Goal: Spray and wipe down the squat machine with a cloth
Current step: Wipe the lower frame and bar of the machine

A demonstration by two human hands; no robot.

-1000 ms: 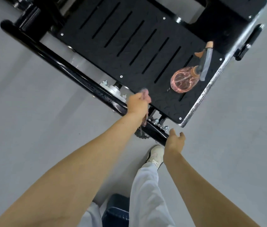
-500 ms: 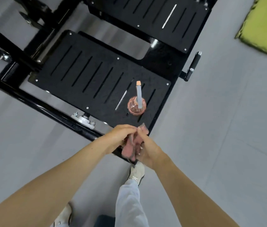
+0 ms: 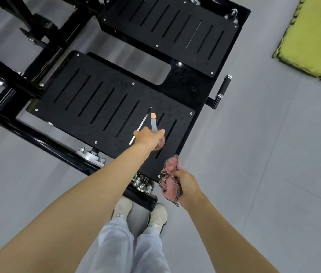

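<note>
Grey floor (image 3: 254, 174) surrounds the black machine (image 3: 96, 107), which fills nine to twelve o'clock. Near centre the left hand (image 3: 148, 137) wraps the bottle (image 3: 153, 123) standing on the machine (nozzle towards twelve). Its plastic looks light, stiff and perhaps slick, so the neck is the sound hold. At five o'clock from it the right hand (image 3: 185, 182) clenches the soft cloth (image 3: 170, 184), bunched. At two o'clock lies a green mat (image 3: 313, 36).

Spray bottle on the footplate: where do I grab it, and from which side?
Take the narrow neck under the grey sprayer head, coming from above on the near side. The spray bottle stands upright on the footplate, its round pink body looks too wide and smooth, and its nozzle points away. The left hand sits over it.
</note>
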